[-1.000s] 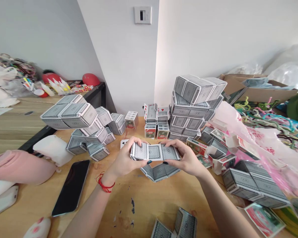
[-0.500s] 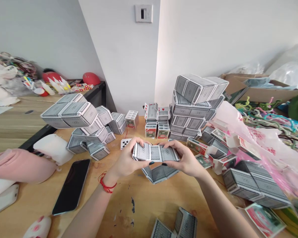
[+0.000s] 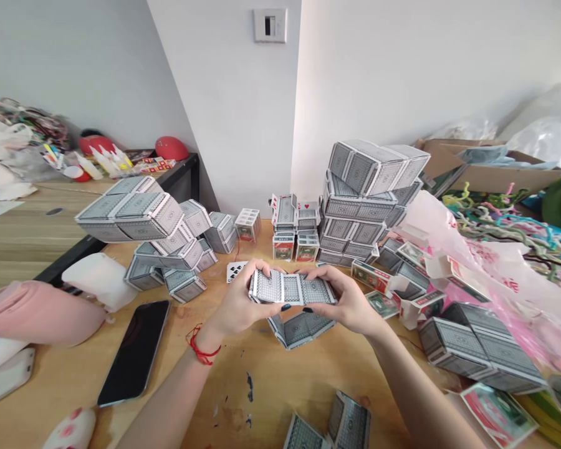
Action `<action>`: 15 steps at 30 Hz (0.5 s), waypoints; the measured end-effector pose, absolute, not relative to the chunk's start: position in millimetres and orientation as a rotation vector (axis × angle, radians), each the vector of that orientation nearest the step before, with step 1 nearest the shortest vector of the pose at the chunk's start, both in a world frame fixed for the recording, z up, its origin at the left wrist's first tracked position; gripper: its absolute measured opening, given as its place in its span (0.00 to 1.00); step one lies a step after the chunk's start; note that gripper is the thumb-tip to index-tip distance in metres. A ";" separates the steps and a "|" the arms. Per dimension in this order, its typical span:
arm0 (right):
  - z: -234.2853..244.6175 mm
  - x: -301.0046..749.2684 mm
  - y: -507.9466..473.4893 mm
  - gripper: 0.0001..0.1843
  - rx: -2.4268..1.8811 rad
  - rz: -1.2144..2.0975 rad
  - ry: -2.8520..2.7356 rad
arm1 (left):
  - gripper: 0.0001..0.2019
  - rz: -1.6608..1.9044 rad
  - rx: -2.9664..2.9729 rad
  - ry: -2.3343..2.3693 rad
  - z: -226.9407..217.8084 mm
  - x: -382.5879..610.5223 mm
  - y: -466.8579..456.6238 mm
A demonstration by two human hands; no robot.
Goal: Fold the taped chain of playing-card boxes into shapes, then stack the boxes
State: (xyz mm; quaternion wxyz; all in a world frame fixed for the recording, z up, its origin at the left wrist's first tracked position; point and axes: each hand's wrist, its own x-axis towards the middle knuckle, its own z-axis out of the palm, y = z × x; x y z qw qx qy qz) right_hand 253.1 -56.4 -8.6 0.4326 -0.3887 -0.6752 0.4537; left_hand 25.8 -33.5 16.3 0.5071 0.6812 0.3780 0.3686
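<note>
Head view: going by the looks of it, a good amt. of folding is done. Closed card blocks are piled in the L stack [image 3: 144,218] & the R stack [image 3: 358,199], and a block pair [image 3: 481,355] is set down at far R. Apparently left unfinished: the strip [image 3: 292,289] now in hand, plus the lower piece [image 3: 302,330] just below it, bent to an angle. Whether the two are joined can't be told. Pcs. [image 3: 350,419] at the bottom edge are cut off by the frame, so their state can't be judged. One loose card [image 3: 235,271] is left face up just beyond the L hand [image 3: 240,299], & opened packs [image 3: 371,276] are strewn to the R.

Re grip: the strip is held above the table [image 3: 271,374], approx. level, by both hands. Its L end is pinched by the L hand, thumb set along the near edge, fingers over the top & far side; its R end is gripped likewise by the R hand [image 3: 348,299]. Both grips are narrow, closed on card. The mid panel is left uncovered betw. them; thumb tips are held near each other, not touching. No contact w/ the lower piece can be made out.
</note>
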 end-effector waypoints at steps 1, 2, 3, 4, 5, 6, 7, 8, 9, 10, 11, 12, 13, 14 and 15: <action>-8.4 252.8 -56.5 0.22 -0.971 1.131 -1.677 | 0.21 0.891 1.635 0.905 16.0 25.8 -33.5; -8.1 252.2 -56.6 0.22 -0.971 1.129 -1.674 | 0.22 0.891 1.628 0.900 15.9 25.8 -33.4; -7.9 251.5 -56.8 0.22 -0.968 1.127 -1.671 | 0.22 0.892 1.621 0.898 15.9 25.6 -33.3; -7.8 250.6 -56.9 0.21 -0.962 1.125 -1.669 | 0.22 0.893 1.616 0.897 16.0 25.4 -33.2; -7.8 249.6 -57.1 0.21 -0.954 1.124 -1.669 | 0.22 0.894 1.613 0.897 16.0 25.2 -33.1; -7.9 248.4 -57.3 0.20 -0.946 1.125 -1.667 | 0.22 0.896 1.612 0.899 16.0 24.9 -33.0; -8.2 247.3 -57.5 0.20 -0.936 1.127 -1.662 | 0.22 0.897 1.612 0.898 15.9 24.7 -33.0; -8.7 246.3 -57.8 0.19 -0.928 1.130 -1.653 | 0.22 0.899 1.614 0.897 15.6 24.5 -33.0; -9.3 245.4 -58.0 0.19 -0.922 1.132 -1.644 | 0.22 0.896 1.617 0.894 15.1 24.3 -33.0; -9.9 244.7 -58.3 0.19 -0.921 1.131 -1.635 | 0.22 0.895 1.620 0.890 14.5 24.3 -33.0; -10.4 244.3 -58.5 0.19 -0.924 1.128 -1.628 | 0.22 0.898 1.620 0.884 13.9 24.3 -33.1; -10.9 244.0 -58.7 0.19 -0.930 1.124 -1.624 | 0.22 0.901 1.618 0.877 13.3 24.4 -33.1; -11.2 243.9 -58.9 0.19 -0.936 1.121 -1.622 | 0.22 0.904 1.614 0.871 12.9 24.6 -33.2; -11.3 243.9 -59.0 0.19 -0.941 1.119 -1.622 | 0.22 0.909 1.609 0.865 12.6 24.9 -33.2; -11.3 244.0 -59.1 0.19 -0.944 1.120 -1.621 | 0.22 0.911 1.606 0.862 12.5 25.1 -33.3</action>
